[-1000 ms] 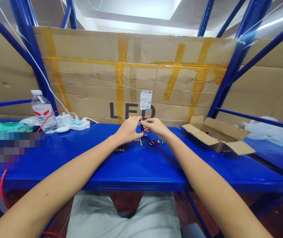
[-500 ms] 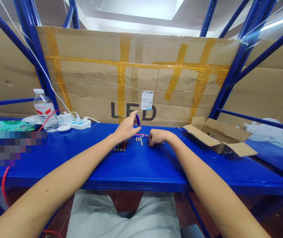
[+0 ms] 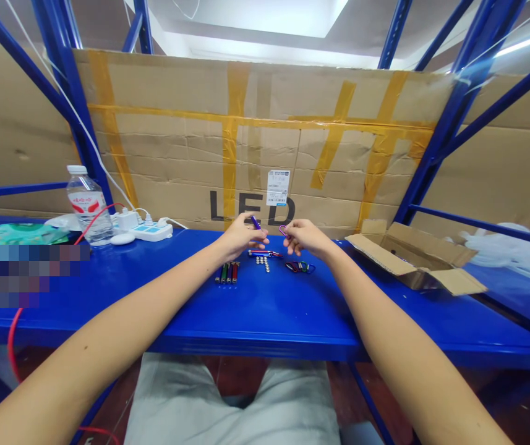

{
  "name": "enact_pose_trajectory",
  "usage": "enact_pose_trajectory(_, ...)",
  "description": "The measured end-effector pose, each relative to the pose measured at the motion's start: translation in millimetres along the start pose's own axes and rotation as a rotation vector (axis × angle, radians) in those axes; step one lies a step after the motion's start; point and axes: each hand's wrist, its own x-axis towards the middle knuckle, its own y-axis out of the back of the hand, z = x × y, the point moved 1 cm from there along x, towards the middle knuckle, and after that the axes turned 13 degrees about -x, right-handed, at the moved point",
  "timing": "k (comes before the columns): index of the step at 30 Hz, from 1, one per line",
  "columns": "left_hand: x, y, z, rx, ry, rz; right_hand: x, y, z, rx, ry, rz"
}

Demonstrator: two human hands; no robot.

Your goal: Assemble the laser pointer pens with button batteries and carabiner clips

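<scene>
My left hand [image 3: 241, 236] is closed on a small purple metal tube [image 3: 255, 222], tilted between thumb and fingers. Across from it, my right hand [image 3: 305, 237] pinches a purple carabiner [image 3: 284, 230] by one side. Below the hands lie finished-looking red and blue tubes [image 3: 262, 253], side by side on the blue table. In front of these sit several small silver button-like pieces [image 3: 262, 262] in short rows. Several dark, green and red tubes [image 3: 227, 273] are lined up under my left wrist. A cluster of coloured carabiners [image 3: 300, 267] rests below my right hand.
An open cardboard box [image 3: 413, 256] stands on the right of the blue table [image 3: 265, 315]. At the left are a water bottle [image 3: 87, 207], a white power strip [image 3: 151, 230] with cables and a green packet [image 3: 21, 235]. A large cardboard sheet [image 3: 176, 148] walls off the back.
My right hand has risen from the carabiner cluster with a purple carabiner in its fingers. My left hand has tilted the purple tube and lowered it slightly.
</scene>
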Motion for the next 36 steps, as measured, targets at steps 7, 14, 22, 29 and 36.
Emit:
enact_pose_trajectory(7, 3.1, 6.4, 8.4, -0.354, 0.211, 0.044, 0.8, -12.7, 0.1, 0.186, 0.012, 0.000)
enact_pose_trajectory(14, 5.5, 4.3, -0.7, 0.044, 0.042, 0.035, 3.0, -22.6, -1.0, 0.270, 0.049, -0.033)
enact_pose_trajectory(22, 9.0, 7.5, -7.1, 0.562, -0.288, -0.015, 3.1, -27.7, -3.5, 0.280, 0.126, -0.063)
enact_pose_trajectory(29, 5.6, 6.9, -4.8, 0.683, -0.401, -0.018, -1.1, -30.4, -9.3, 0.342, 0.144, 0.006)
enact_pose_trajectory(36, -2.5, 2.0, -3.6, 0.773, -0.470, -0.029, 2.9, -35.9, -6.7, 0.131, 0.191, 0.120)
